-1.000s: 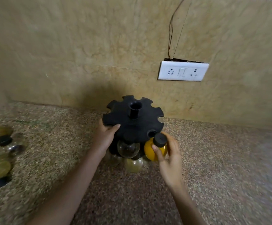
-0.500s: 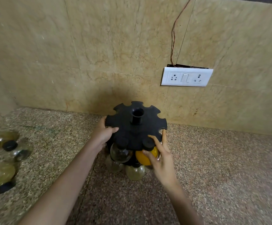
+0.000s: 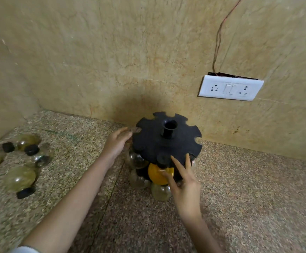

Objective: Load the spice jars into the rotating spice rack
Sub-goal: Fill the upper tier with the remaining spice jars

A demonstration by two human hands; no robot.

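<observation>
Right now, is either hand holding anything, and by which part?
Nothing is held. Right hand is open, fingers spread against the orange jar. Left hand rests open beside the rack rim.

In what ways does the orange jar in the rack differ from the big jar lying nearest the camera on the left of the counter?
The orange jar looks opaque and bright orange; the big jar is see-through with a yellowish tint. The orange jar hangs upright by its neck from a slot in the black rack; the big jar lies on its side on the counter. Both are round with black caps.
</observation>
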